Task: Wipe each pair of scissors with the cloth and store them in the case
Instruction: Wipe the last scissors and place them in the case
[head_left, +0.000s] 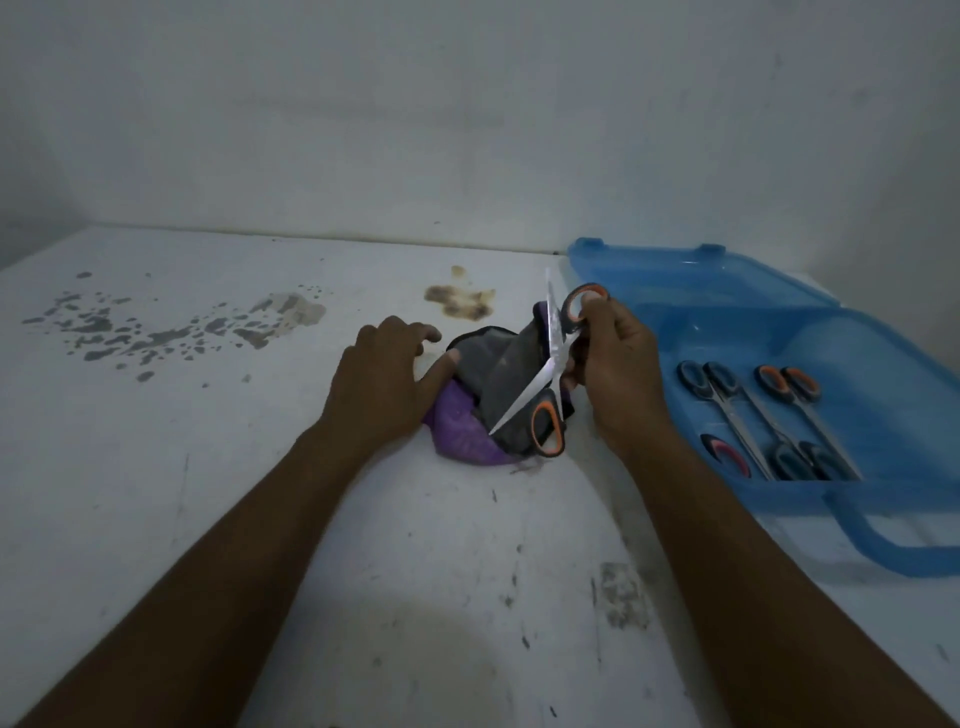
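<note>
Scuffed white table (218, 519) right in front of us, marked with grey scratches, and two bare forearms reach out across it. The left hand (384, 374) sits low, fingers loosely bent with their tips on the table, thumb stretched out and touching the edge of the cloth (467, 436). That cloth is a bunched heap, purple underneath and grey on top, lying between the two hands.

Now the right hand (618, 374): it's holding the scissors (524, 397) by the upper orange-and-black loop, fingers curled round it. The blades are spread wide apart, one pointing up, the other slanting down-left over the grey fold of the cloth. The lower handle loop hangs at the cloth's near right edge. So the scissors are above the cloth, just right of the left thumb, out of the box.

Off to the right, the blue case (893, 436) lies open, carry handle toward us, with several stored scissors (769, 415) flat inside, well apart from the hands.

Further back, a brown stain (460, 304) and dark speckles (156, 332) mark the table, and a plain pale wall (467, 104) is behind it.
</note>
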